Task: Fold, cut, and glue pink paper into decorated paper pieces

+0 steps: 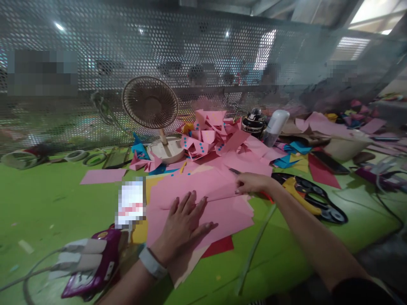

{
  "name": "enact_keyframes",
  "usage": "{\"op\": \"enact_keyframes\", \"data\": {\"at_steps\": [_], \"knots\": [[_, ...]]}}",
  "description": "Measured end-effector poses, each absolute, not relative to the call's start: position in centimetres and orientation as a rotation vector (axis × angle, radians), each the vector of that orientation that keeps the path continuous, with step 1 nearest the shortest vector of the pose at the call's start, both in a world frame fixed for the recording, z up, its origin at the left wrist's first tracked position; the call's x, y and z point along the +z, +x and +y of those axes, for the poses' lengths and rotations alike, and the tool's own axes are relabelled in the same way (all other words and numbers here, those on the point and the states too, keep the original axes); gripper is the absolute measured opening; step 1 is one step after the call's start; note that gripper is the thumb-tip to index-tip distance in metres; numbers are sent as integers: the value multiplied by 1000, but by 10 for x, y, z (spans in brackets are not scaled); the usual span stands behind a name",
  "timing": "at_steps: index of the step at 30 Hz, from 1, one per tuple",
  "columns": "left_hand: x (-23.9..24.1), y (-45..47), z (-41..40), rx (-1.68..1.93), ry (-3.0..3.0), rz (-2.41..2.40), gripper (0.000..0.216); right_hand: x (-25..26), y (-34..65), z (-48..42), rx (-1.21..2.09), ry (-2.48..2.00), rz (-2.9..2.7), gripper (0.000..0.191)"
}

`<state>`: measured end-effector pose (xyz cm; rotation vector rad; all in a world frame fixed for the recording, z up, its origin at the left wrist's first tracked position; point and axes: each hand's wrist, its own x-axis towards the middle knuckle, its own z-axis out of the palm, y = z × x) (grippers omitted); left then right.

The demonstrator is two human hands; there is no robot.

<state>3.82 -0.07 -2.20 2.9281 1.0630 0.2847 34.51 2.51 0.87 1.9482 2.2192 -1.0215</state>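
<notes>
My left hand lies flat with fingers spread on a stack of pink paper, pressing it against the table. At the stack's right side, my right hand is closed around a knife; its dark blade tip shows beyond the fingers. An orange-red end sticks out below the wrist, and the hand hides most of the tool. A slit or fold line runs across the paper between my hands. Beneath the stack, yellow, red and pale sheets stick out. Behind it rises a heap of folded pink paper pieces with blue dots.
A small fan stands behind the paper. Left are a purple power strip with plugs and a bright pixelated rectangle. Right of my arm lies a black-and-yellow tool. A white-capped bottle stands behind. Perforated metal mesh closes the back.
</notes>
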Motion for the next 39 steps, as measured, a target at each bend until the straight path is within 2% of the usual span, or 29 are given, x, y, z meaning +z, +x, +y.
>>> {"op": "enact_keyframes", "data": {"at_steps": [5, 9, 11, 12, 14, 17, 25, 39], "knots": [[-24, 37, -2, 284, 2895, 1078, 70, 28, 349, 17, -696, 2084, 2215, 9], [-23, 35, -8, 314, 2856, 1084, 71, 39, 316, 2, -326, 2268, 2392, 29], [-22, 34, -10, 315, 2838, 1086, 71, 32, 288, -10, -375, 2067, 2673, 36], [-21, 34, -10, 299, 2829, 1082, 71, 25, 274, -17, -433, 1923, 2751, 46], [-22, 33, -10, 262, 2808, 1081, 71, 7, 252, -28, -520, 1730, 2776, 68], [-23, 33, -10, 221, 2789, 1083, 71, -19, 236, -39, -474, 1667, 2748, 80], [-27, 34, -9, 209, 2814, 1102, 74, -38, 236, -40, -231, 1680, 2778, 89], [-29, 33, -3, 236, 2856, 1069, 77, -19, 230, -40, -299, 1662, 2707, 92]]}}
